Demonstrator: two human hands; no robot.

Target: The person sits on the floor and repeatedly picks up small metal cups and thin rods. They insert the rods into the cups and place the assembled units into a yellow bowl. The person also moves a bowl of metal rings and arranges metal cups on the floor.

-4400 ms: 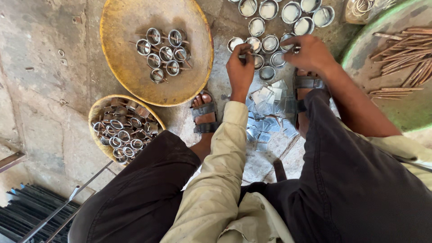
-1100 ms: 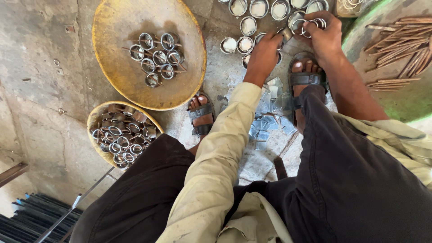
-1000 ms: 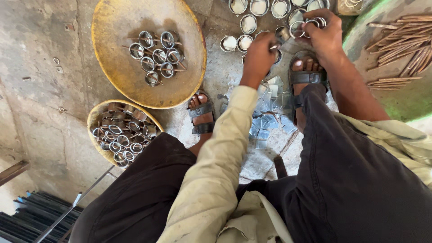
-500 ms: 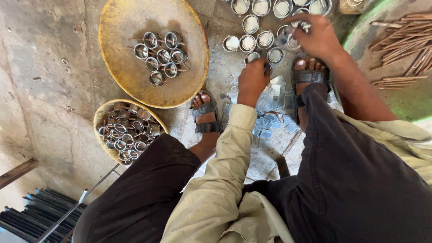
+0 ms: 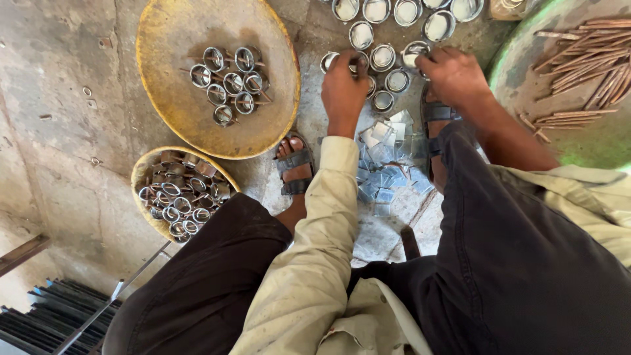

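At the far left edge, a bundle of dark metal strips (image 5: pixel 46 312) lies on the concrete floor (image 5: pixel 59 131). Next to it, a small round basket (image 5: pixel 146 169) is packed with metal rings (image 5: pixel 181 200), heaped and touching one another. Above it, a big shallow yellow tray (image 5: pixel 177 79) holds about eight rings with thin sticks set across them (image 5: pixel 227 84), gathered in a loose cluster near its middle; most of the tray is bare.

In the centre, the person squats with a sandalled foot (image 5: pixel 296 167) on the floor. The left hand (image 5: pixel 343 89) reaches down among the filled rings (image 5: pixel 388 72) that stand in rows on the ground, each showing a pale grey filling. Its fingers are curled and pressed together at one ring near the front of the group, though whether they truly pinch it I cannot tell, since the back of the hand hides the fingertips. Just below lies a scatter of small shiny metal squares (image 5: pixel 388 171) between the feet.

The right hand (image 5: pixel 453 75) rests over another ring at the right of the rows, fingers bent down and closed on its rim as far as can be seen. At the far right, a green-tinted round tray (image 5: pixel 526 72) carries a pile of thin brown sticks (image 5: pixel 585 56).

Judging by the lay of things, the job looks well short of halfway: over a dozen rings are filled, a few wait with sticks, and the basket remains full.
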